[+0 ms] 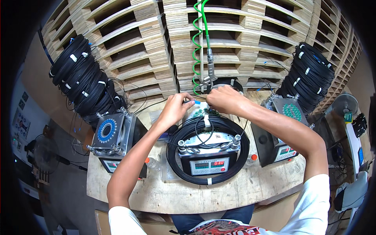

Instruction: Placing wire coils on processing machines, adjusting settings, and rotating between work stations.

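Note:
My left hand (177, 106) is closed in a pinch on a small blue connector (196, 102) at the end of a thin black cable. Just to its right, my right hand (227, 98) has its fingers curled closed, and what they grip is hidden. A small white piece (203, 105) shows between the two hands. Below them a coil of black cable (208, 181), tied with white bands, encircles the middle benchtop machine (207, 165), which has a lit red display. Several green connectors (199, 112) sit at the machine's far side, partly covered by cable.
Side machines carry a ring of blue connectors (106, 130) at left and green ones (291, 112) at right. Tall stacks of cable coils (78, 74) (307, 74) flank the wooden table (188, 197). An air gun (210, 66) hangs above my hands. Red-capped bottles (152, 163) stand nearby.

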`<state>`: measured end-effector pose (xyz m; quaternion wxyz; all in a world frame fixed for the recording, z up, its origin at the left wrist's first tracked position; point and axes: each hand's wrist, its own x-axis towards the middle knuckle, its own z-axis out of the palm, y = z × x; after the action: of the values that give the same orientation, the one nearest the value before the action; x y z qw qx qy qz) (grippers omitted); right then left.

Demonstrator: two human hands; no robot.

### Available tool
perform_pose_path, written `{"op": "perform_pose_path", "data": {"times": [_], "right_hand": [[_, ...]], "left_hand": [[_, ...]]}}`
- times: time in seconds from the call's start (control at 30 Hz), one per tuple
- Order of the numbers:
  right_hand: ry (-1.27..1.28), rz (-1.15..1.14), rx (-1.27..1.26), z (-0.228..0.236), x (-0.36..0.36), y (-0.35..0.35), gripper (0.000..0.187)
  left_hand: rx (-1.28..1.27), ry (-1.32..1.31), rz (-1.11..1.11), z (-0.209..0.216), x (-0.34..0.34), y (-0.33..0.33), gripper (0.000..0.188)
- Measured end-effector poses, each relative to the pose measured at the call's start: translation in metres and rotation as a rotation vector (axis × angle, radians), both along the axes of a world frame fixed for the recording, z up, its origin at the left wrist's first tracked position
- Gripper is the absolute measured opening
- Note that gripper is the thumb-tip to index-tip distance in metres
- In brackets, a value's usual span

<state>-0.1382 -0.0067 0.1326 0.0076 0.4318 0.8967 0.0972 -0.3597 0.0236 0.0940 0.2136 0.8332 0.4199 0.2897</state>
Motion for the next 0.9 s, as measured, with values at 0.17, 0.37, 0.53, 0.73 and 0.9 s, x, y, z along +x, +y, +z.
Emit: {"op": "perform_pose_path", "data": {"times": [0.17,0.37,0.53,0.73,0.9], "right_hand": [[-0.166,0.055,0.075,0.006,-0.02,-0.004,0.007],[-0.133,0.058,0.068,0.007,-0.011,0.002,0.008],[-0.148,0.061,0.047,0.008,-0.015,-0.002,0.008],[-0.134,0.038,0.021,-0.004,-0.02,0.002,0.007],[-0.045,-0.006,-0.044,-0.007,-0.015,0.004,0.012]], "left_hand": [[0.044,0.019,-0.027,-0.002,-0.001,-0.001,0.023],[0.082,0.002,-0.103,0.018,0.003,-0.018,0.015],[0.18,0.064,-0.157,0.012,-0.006,-0.011,0.017],[0.184,0.178,-0.077,0.023,0.004,-0.015,0.017],[0.183,0.265,-0.067,0.03,0.012,-0.019,0.014]]}}
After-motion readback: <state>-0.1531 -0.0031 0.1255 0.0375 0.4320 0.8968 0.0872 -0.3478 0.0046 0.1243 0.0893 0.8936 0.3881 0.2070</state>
